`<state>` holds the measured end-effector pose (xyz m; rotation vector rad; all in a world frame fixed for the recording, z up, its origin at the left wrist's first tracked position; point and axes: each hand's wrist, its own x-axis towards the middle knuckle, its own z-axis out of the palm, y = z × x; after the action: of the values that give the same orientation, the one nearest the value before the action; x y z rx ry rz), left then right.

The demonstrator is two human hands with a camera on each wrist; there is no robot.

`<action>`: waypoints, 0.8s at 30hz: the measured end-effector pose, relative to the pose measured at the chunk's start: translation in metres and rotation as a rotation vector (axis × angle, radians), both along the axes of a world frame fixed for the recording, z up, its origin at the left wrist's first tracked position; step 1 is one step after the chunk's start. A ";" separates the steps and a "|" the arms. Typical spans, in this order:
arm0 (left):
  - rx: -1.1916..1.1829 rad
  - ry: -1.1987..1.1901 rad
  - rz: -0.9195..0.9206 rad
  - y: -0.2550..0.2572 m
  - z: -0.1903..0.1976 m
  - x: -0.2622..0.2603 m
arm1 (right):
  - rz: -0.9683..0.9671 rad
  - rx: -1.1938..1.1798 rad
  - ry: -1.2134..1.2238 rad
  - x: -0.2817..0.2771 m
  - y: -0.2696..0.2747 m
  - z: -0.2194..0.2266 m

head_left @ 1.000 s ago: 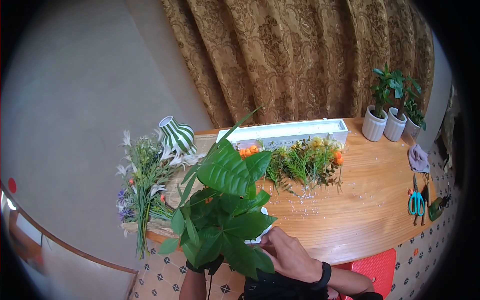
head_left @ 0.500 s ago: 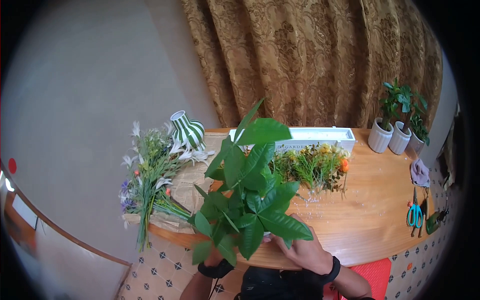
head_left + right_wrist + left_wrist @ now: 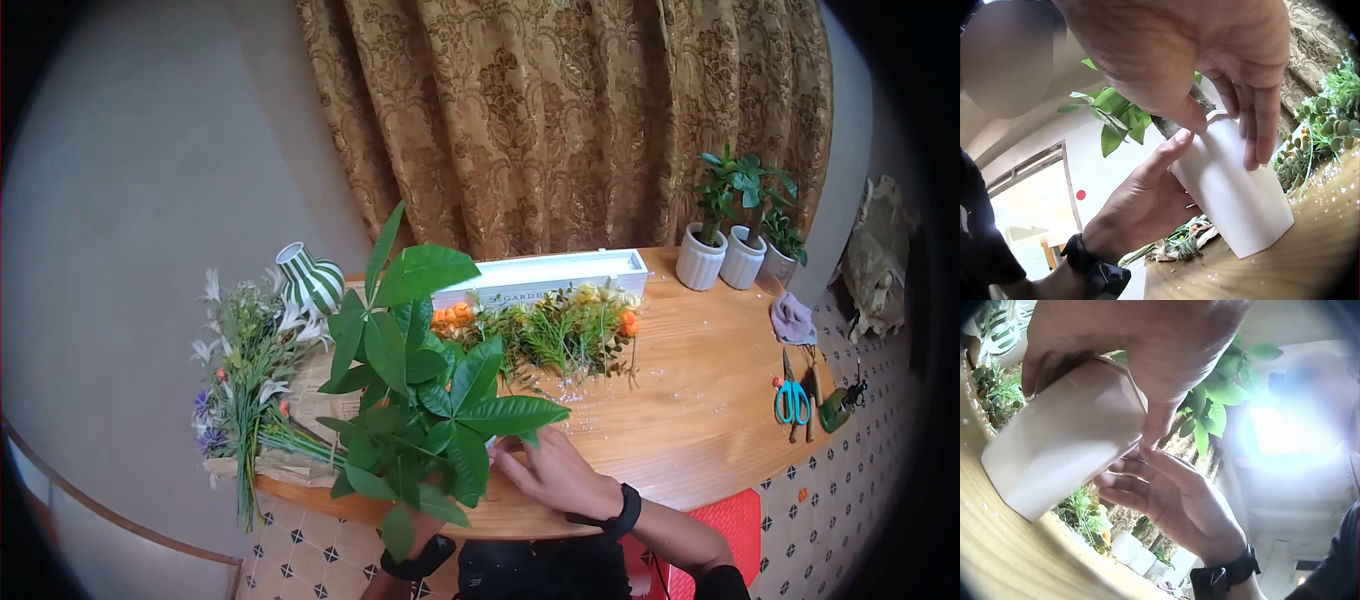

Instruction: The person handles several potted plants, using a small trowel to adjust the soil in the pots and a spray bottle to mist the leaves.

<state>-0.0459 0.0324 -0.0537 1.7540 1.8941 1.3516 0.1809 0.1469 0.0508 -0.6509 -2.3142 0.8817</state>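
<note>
A leafy green potted plant (image 3: 440, 400) stands at the near edge of the table, its leaves covering most of its white pot in the head view. The smooth, angular white pot (image 3: 1241, 181) shows from the side in both wrist views, its base down at the wood. My left hand (image 3: 1129, 344) holds it near the rim, thumb on one side and fingers around the other. My right hand (image 3: 565, 475) grips the opposite side, thumb at the rim and fingers down the wall. A dark stem (image 3: 1166, 127) rises from the pot. Leaves largely hide the left hand from the head view.
Artificial flowers (image 3: 260, 380) lie on brown paper at left, by a striped vase (image 3: 310, 278). Behind are a long white planter box (image 3: 570, 270) and more greenery (image 3: 560, 335). At right are potted plants (image 3: 703, 258), a cloth (image 3: 793, 318) and scissors (image 3: 791, 403). White granules dot the wood.
The head view has shifted. The plant's foliage has swung up and leftward relative to the right hand. The white pot, partly visible beside that hand before, is now mostly behind leaves.
</note>
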 end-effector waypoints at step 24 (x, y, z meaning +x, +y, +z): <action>0.101 -0.028 0.170 0.012 0.069 0.031 | 0.419 -0.711 0.037 -0.012 0.043 0.000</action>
<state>-0.0150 0.0444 0.0155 1.6403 2.0328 1.5476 0.1685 0.1902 0.0507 -0.4068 -2.1065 1.9331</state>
